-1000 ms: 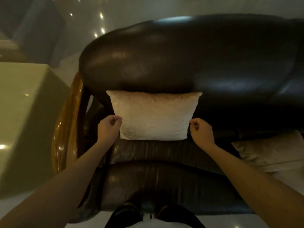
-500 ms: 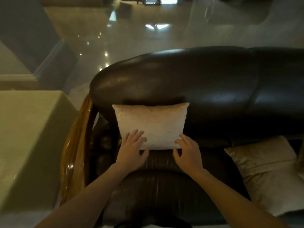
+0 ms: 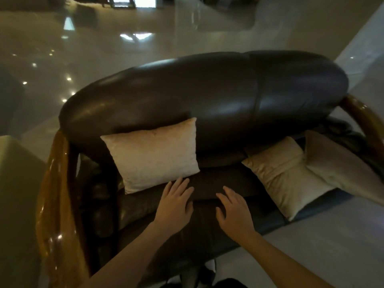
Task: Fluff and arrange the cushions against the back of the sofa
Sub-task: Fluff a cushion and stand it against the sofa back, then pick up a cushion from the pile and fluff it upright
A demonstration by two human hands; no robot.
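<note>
Leaning upright against the sofa (image 3: pixel 207 100) back at about 10 o'clock from the hands, the pale cushion (image 3: pixel 153 154) stands on the seat with its lower edge on the leather. Left hand (image 3: pixel 176 206) lies flat and spread on the seat, fingertips just at the cushion's lower right corner; whether they touch it I cannot tell. Its grip is released, holding nothing. Right hand (image 3: pixel 232 210) is just beside it at 3 o'clock, also palm down with fingers spread on the dark seat, grip released, clear of any cushion.

Toward 2 o'clock from the hands a second cushion (image 3: pixel 284 177) lies tilted on the seat, its upper corner near the backrest. A third cushion (image 3: pixel 340 169) lies just beyond it at 3 o'clock, and the two touch or overlap along one edge. A glossy wooden armrest (image 3: pixel 56 204) curves down the sofa's end at 9 o'clock; another armrest (image 3: pixel 367 121) shows at the far end near 2 o'clock. Shiny floor (image 3: pixel 145 59) with light reflections fills the view at 12 o'clock behind the sofa.
</note>
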